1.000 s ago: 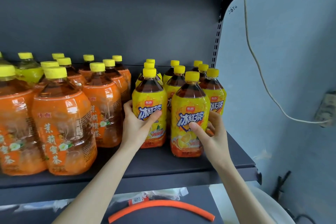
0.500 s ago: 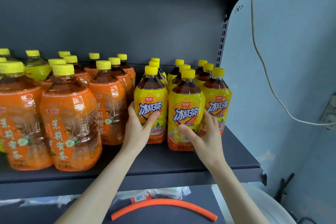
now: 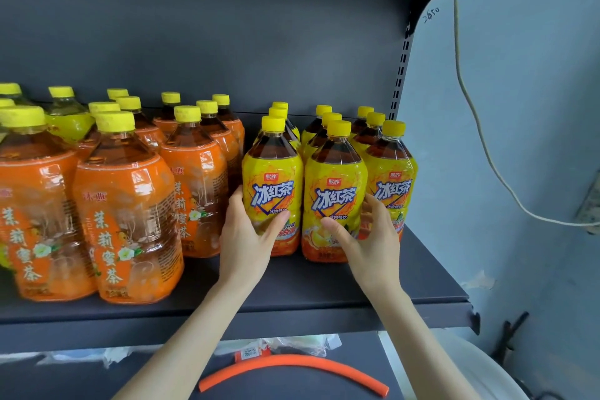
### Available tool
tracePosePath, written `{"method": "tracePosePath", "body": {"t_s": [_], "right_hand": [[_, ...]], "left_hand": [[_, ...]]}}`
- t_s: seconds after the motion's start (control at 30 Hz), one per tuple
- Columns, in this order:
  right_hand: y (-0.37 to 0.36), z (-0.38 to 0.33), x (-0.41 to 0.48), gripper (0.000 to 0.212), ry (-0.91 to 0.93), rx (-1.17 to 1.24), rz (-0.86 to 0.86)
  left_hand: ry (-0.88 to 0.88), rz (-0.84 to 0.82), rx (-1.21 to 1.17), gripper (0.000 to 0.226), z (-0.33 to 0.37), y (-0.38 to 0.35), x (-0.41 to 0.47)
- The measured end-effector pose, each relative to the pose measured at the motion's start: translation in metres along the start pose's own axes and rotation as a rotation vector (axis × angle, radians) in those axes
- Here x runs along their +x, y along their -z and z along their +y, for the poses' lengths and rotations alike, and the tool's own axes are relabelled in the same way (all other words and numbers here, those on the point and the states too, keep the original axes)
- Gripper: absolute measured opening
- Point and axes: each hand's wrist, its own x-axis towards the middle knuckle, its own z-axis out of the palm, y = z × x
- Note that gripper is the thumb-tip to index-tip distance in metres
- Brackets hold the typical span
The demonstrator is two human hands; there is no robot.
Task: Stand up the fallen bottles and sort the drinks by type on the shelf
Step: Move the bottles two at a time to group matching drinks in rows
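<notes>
Yellow-labelled iced tea bottles stand upright in three rows at the right of the dark shelf (image 3: 324,299). My left hand (image 3: 250,237) grips the front bottle of the left row (image 3: 272,182). My right hand (image 3: 367,237) grips the front bottle of the middle row (image 3: 334,191), fingers wrapped round its right side. A third front bottle (image 3: 393,178) stands just right of it. Large orange-labelled tea bottles (image 3: 126,204) with yellow caps stand grouped at the left, one (image 3: 194,182) next to my left hand. No bottle lies on its side.
A yellow-green bottle (image 3: 66,120) stands among the orange ones at the back left. Below the shelf lie an orange foam tube (image 3: 292,367) and plastic wrapping. A white cable (image 3: 480,127) hangs on the blue wall at the right, beyond the shelf upright (image 3: 402,55).
The middle front bottle has slid back and left into line with the left one. Both hands kept their grips. The camera has moved closer and to the right.
</notes>
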Motion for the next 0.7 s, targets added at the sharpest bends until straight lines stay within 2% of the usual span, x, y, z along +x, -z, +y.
{"method": "tracePosePath", "body": {"t_s": [0.3,0.53,0.7], "right_hand": [[0.003,0.001,0.000,0.086,0.054,-0.052,-0.017],[0.004,0.001,-0.001,0.086,0.034,-0.039,-0.027],[0.011,0.004,0.000,0.080,0.023,-0.029,-0.086]], "left_hand": [[-0.042,0.027,0.122,0.081,-0.001,-0.001,-0.004],[-0.006,-0.038,0.113,0.087,-0.004,0.002,-0.005],[-0.121,0.085,0.192,0.078,0.007,0.003,-0.018]]}}
